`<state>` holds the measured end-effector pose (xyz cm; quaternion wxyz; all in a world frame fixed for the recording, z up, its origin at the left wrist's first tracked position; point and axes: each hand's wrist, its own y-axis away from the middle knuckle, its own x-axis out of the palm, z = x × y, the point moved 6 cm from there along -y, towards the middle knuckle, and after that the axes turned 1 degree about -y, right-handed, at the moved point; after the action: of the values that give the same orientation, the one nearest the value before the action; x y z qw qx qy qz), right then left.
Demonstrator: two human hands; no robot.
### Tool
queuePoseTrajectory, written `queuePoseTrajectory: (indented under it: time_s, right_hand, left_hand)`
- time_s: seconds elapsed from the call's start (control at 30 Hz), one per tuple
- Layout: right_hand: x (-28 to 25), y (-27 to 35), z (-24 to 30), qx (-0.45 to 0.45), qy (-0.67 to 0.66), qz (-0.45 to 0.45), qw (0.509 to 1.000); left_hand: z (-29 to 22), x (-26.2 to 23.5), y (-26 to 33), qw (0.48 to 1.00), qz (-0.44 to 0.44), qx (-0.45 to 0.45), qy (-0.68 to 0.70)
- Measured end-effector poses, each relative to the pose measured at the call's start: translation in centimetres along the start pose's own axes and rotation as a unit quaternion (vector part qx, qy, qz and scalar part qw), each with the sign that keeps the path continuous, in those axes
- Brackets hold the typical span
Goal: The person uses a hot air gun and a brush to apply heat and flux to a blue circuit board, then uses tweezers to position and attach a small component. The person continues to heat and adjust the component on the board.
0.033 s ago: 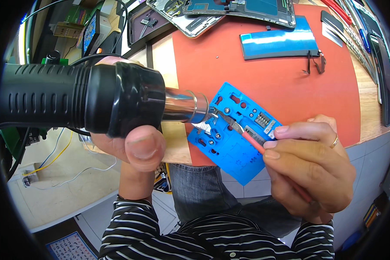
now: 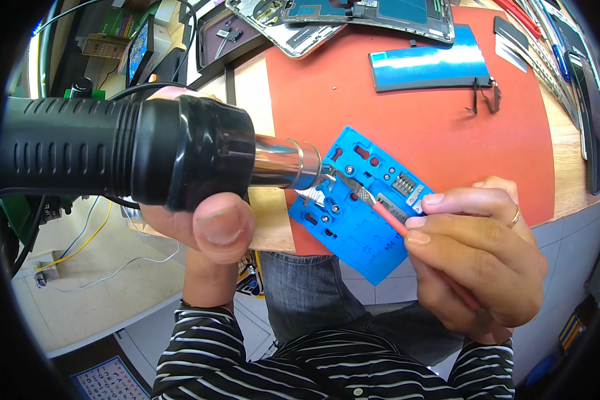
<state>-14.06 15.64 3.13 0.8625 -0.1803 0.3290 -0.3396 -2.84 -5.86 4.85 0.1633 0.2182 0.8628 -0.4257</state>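
Observation:
My left hand (image 2: 223, 223) is closed round a black hot air gun (image 2: 67, 150), thumb on its near side. The gun's metal nozzle (image 2: 283, 162) points right, over the left part of a blue repair fixture (image 2: 370, 247). Between the fingers of my right hand (image 2: 483, 247) is a thin tool with a red handle (image 2: 390, 219) and a knurled metal neck, like a scalpel. Its metal end reaches to the fixture just beside the nozzle's mouth. A small silvery part (image 2: 313, 195) lies there, partly covered by the nozzle; the tool's very tip is hard to make out.
The fixture lies on a red mat (image 2: 313, 100), jutting past the table's near edge over my lap. A blue flat battery pack (image 2: 430, 63) and opened device housings (image 2: 293, 33) lie beyond. Tools line the right edge, among them a blue pen (image 2: 560, 61). Cables hang at left.
Almost nothing differs. The hot air gun in my left hand has shifted very slightly; my right hand and the fixture stay where they were.

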Motion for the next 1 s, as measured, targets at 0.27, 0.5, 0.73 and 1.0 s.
queuePoseTrajectory:
  time_s: [0.27, 0.5, 0.73, 1.0]
  right_hand:
    - [-0.09, -0.05, 0.23, 0.012, 0.017, 0.012, 1.0]
    - [0.09, 0.06, 0.12, -0.007, 0.013, 0.008, 1.0]
    - [0.04, -0.04, 0.11, -0.024, 0.008, 0.011, 1.0]
    - [-0.02, -0.03, -0.04, -0.033, 0.002, 0.017, 0.999]
  left_hand:
    - [-0.51, 0.21, -0.16, 1.0, 0.018, 0.01, -0.001]
    - [-0.39, 0.18, -0.02, 1.0, -0.003, 0.012, -0.011]
    - [0.26, -0.48, 0.51, 1.0, -0.028, -0.009, 0.005]
    - [-0.23, 0.06, 0.15, 1.0, 0.001, 0.015, 0.013]
